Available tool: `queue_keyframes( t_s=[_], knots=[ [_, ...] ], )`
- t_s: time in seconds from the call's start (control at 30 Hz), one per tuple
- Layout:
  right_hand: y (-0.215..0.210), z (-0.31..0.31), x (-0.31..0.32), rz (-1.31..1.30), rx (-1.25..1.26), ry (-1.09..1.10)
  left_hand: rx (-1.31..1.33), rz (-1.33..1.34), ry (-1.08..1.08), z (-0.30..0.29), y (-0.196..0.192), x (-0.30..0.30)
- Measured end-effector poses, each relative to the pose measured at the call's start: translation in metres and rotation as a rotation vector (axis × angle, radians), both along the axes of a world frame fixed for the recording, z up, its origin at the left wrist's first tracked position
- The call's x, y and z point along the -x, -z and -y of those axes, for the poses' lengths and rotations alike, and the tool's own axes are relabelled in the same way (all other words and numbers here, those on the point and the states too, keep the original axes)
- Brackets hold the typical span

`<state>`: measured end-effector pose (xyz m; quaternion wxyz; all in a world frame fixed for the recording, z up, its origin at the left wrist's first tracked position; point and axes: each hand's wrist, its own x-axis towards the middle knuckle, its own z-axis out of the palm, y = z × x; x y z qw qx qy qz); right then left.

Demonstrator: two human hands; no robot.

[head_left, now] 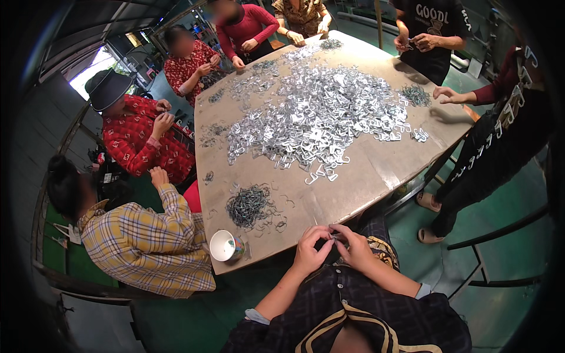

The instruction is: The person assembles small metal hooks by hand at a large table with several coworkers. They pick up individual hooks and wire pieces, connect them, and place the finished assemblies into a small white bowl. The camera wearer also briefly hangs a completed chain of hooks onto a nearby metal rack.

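Close to the table's near edge, my left hand [311, 249] and my right hand [356, 252] meet with fingertips pinched together. Between them is a small greyish piece, too little to make out, and the fingers partly cover it. Ahead and to the left lies a pile of thin dark wire clips [249, 207], some scattered around it. A large heap of silvery flat metal hooks [321, 112] covers the middle of the table [376, 170]. A few hooks lie loose at its near side.
A white paper cup [223, 245] stands at the table's near left corner. Several people work around the table, one in a yellow plaid shirt [144, 241] close on my left. At right, a person's hand [450, 95] reaches near another clip pile [415, 95]; linked hooks [500, 123] hang there.
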<state>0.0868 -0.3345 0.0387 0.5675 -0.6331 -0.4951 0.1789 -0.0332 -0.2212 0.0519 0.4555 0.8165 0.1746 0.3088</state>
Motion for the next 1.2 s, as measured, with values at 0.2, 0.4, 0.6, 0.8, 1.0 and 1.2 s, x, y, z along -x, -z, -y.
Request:
queue_keyframes(
  t_s=[0.2, 0.4, 0.6, 0.8, 1.0, 1.2],
  knots=[
    [0.004, 0.002, -0.017, -0.091, -0.071, -0.012, 0.093, 0.096, -0.028, 0.007, 0.005, 0.002],
    [0.017, -0.049, -0.069, 0.103, 0.048, 0.197, 0.071, 0.083, -0.026, 0.007, 0.008, 0.004],
    [0.037, -0.135, -0.115, 0.541, 0.138, 0.146, 0.045, 0.097, -0.028, 0.007, 0.013, 0.005],
    [0.059, -0.185, -0.135, 0.571, 0.408, 0.202, 0.036, 0.096, -0.022, 0.01, 0.011, 0.004],
    [0.053, -0.177, -0.143, 0.414, 0.465, 0.238, 0.05, 0.096, -0.03, 0.011, 0.016, 0.006],
    [0.036, -0.162, -0.144, 0.351, 0.549, 0.297, 0.053, 0.087, -0.016, 0.015, 0.013, 0.003]
  ],
)
